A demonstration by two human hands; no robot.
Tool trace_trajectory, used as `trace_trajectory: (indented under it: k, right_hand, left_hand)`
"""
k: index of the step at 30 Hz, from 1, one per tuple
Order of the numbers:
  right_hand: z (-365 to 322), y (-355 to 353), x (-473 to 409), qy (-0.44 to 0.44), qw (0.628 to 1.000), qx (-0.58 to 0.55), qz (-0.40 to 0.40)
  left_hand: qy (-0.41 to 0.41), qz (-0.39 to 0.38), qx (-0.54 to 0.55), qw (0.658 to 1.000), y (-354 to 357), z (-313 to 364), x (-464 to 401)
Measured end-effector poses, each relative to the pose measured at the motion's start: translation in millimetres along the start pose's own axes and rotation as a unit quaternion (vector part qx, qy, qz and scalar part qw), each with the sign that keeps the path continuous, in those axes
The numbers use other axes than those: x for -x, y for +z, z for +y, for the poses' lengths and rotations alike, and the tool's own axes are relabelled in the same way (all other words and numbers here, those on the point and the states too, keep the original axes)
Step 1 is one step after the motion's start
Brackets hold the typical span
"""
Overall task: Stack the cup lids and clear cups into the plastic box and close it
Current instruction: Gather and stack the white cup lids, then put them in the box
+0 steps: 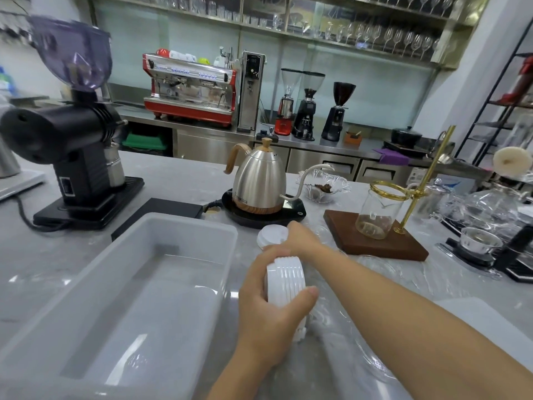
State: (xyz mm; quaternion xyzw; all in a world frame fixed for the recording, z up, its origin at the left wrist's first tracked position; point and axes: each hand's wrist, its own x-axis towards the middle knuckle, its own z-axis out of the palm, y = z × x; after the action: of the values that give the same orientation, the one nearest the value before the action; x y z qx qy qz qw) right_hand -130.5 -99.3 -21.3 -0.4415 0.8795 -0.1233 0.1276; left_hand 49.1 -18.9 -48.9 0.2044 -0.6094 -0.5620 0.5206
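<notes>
My left hand point(269, 310) grips a stack of several white cup lids point(285, 280), held on edge just right of the plastic box point(227, 256). The translucent box stands open and nothing shows inside it. My right hand point(300, 239) reaches forward over the stack and touches a single white lid point(269, 235) lying on the counter; its fingers are partly hidden, so its grip is unclear. Clear cups point(375, 267) lie on the counter to the right, hard to make out. A flat pale panel point(473, 313) at the right may be the box's cover.
A steel gooseneck kettle point(259, 183) on its black base stands just behind the lids. A wooden stand with a glass beaker point(377, 215) is to the right, a black grinder point(72, 140) to the left. Glassware crowds the far right.
</notes>
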Motion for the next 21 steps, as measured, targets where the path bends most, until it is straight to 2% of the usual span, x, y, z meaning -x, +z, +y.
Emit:
trace_trajectory:
  k: [4,8,12,17,19,21]
  right_hand:
    - [0.0,-0.6,5.9,-0.009,0.996,-0.077,0.041]
    - [0.1,-16.9,30.5,-0.036,0.973,-0.204,0.100]
    - [8.7,-43.9,73.4,-0.077,0.909,-0.380,0.152]
    - [32.5,-50.8,122.6,-0.112,0.816,-0.540,0.171]
    - [38.8,-45.8,136.6,-0.116,0.803,-0.562,0.159]
    - [43.3,-41.0,147.7,-0.122,0.817,-0.541,0.159]
  left_hand:
    - [-0.007,0.000,0.021,1.000,-0.6,1.3,1.1]
    - [-0.029,0.003,0.058,0.998,-0.9,2.7,0.9]
    - [-0.066,0.007,0.106,0.992,-1.9,6.3,1.0]
    - [-0.125,-0.004,0.193,0.973,-4.2,7.5,-1.0]
    - [-0.138,-0.004,0.207,0.969,-5.3,7.0,-2.1]
    - [-0.145,-0.008,0.221,0.964,-6.7,6.5,-3.7]
